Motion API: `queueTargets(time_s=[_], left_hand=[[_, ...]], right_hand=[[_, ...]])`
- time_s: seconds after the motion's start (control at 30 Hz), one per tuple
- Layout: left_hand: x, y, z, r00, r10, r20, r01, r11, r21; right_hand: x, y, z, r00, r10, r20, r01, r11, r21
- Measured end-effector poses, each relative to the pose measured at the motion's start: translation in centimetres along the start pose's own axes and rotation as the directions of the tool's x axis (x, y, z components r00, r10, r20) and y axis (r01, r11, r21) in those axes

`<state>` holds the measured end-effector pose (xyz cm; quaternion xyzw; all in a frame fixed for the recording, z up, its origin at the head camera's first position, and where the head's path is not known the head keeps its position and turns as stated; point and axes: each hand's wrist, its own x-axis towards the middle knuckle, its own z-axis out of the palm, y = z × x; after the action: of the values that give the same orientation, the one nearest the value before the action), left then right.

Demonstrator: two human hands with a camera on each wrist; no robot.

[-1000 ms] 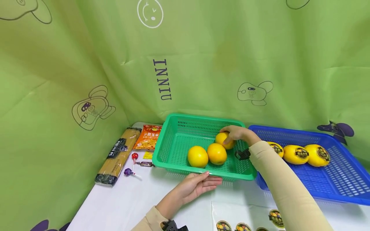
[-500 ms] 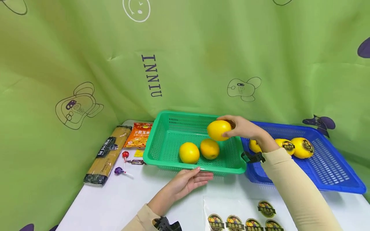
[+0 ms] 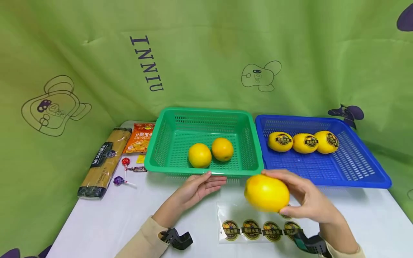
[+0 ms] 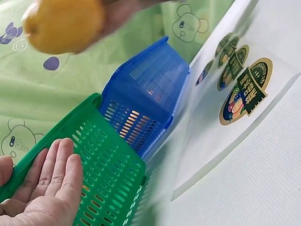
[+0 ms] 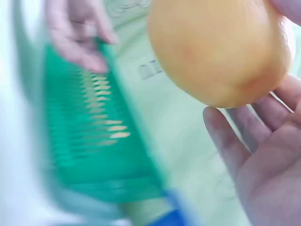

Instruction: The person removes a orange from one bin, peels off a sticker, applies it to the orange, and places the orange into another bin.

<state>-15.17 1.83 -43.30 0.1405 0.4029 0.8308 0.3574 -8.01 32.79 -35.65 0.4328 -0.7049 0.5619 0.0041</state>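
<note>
My right hand holds an oval yellow fruit between thumb and fingers, raised above the table in front of the baskets. Close up in the right wrist view, the fruit looks smooth and orange-yellow, with no sticker on the side that shows. My left hand lies against the front wall of the green basket, its fingers straight and the thumb near the rim. Inside that basket sit two plain yellow fruits, one at left and one at right.
The blue basket at right contains three fruits bearing dark round stickers. A sheet of round stickers lies in front. Left of the green basket are a pasta pack, an orange snack bag and lollipops. A green curtain hangs behind.
My right hand has lifted one fruit out of the green basket and brought it nearer, over the sticker sheet. The left hand stays at the basket's front wall. The head view has shifted.
</note>
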Motion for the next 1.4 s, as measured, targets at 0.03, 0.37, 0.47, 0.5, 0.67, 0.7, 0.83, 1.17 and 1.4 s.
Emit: queueTargets(time_s=[0.03,0.37,0.47,0.5,0.67,0.7,0.83,1.17,1.4], left_hand=[[0.0,0.1,0.0,1.000,0.002,0.003,-0.002,1.000,-0.001],[-0.1,0.1,0.0,1.000,0.011,0.019,-0.012,1.000,0.019],[-0.1,0.0,0.1,1.000,-0.005,0.018,0.005,1.000,0.010],[0.0,-0.1,0.1,1.000,-0.009,0.016,0.009,1.000,0.007],[0.1,0.0,0.2,1.000,-0.001,0.011,0.001,1.000,-0.001],[0.1,0.0,0.2,1.000,0.003,0.012,-0.003,1.000,-0.001],[0.0,0.0,0.1,1.000,0.018,0.022,-0.018,1.000,-0.005],[-0.2,-0.1,0.1,1.000,0.018,0.019,-0.018,1.000,-0.011],[-0.2,-0.2,0.1,0.999,0.017,0.031,-0.017,1.000,-0.009]], right_hand=[[-0.8,0.5,0.7,0.999,0.034,0.000,-0.034,0.999,-0.004],[-1.8,7.8,4.4,0.869,0.487,-0.083,-0.470,0.867,0.166],[-1.9,8.8,4.8,0.822,0.554,-0.132,-0.524,0.826,0.207],[-1.9,9.0,4.9,0.803,0.576,-0.152,-0.539,0.811,0.228],[-1.8,9.2,5.4,0.726,0.642,-0.246,-0.577,0.764,0.290],[-1.7,9.3,5.5,0.717,0.648,-0.256,-0.585,0.760,0.283],[-1.6,9.5,5.7,0.704,0.652,-0.280,-0.613,0.758,0.222],[-2.1,9.8,5.7,0.756,0.614,-0.229,-0.588,0.790,0.175],[-2.1,9.8,5.7,0.769,0.601,-0.217,-0.570,0.799,0.191]])
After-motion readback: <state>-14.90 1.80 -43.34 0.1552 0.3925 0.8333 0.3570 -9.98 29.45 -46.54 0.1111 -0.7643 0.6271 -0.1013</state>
